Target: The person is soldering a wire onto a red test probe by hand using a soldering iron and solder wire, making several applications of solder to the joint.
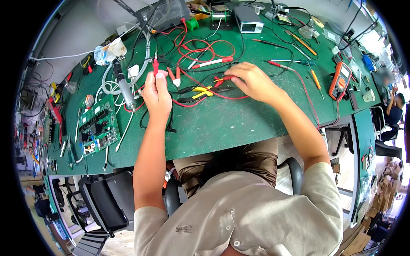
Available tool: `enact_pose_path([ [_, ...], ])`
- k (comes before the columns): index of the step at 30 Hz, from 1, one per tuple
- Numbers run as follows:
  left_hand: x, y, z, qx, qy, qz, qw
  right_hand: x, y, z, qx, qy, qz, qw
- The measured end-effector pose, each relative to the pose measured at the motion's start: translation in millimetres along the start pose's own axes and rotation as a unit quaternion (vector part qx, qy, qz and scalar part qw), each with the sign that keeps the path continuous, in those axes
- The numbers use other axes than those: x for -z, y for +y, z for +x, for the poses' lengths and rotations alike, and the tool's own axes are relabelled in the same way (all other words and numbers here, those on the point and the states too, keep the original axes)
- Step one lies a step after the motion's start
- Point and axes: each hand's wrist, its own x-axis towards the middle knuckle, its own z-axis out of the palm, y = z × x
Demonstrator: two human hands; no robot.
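My left hand [157, 96] is closed round a red test probe [156, 65], its thin metal tip pointing away from me. Above the bench, my right hand [256, 82] has its fingers bent together on a small red connector [227, 78] on a lead; its exact kind is partly hidden by the fingers. Yellow-and-black pliers [200, 90] lie between the two hands. Just beyond them, red and white clips [174, 77] rest near my left hand. A red cable [232, 97] runs across the green bench below my right hand.
A green circuit board [99, 124] and a grey cylindrical tool [124, 90] are on the left. An orange multimeter [340, 81] stands at the right, with a red-and-white probe [279, 65] nearer. Coiled red leads [220, 41] and a small bench instrument [250, 20] occupy the back.
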Motion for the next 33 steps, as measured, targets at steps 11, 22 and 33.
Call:
enact_pose_path([
  [11,15,3,3,-0.035,0.027,-0.005,0.999,-39,6,18,-0.013,-0.034,-0.018,0.999],
  [22,56,24,31,-0.059,0.154,-0.245,0.955,3,18,11,-0.069,0.117,0.077,0.988],
  [33,81,44,54,-0.157,0.15,-0.123,0.968,81,88,-53,-0.267,0.269,-0.014,0.925],
])
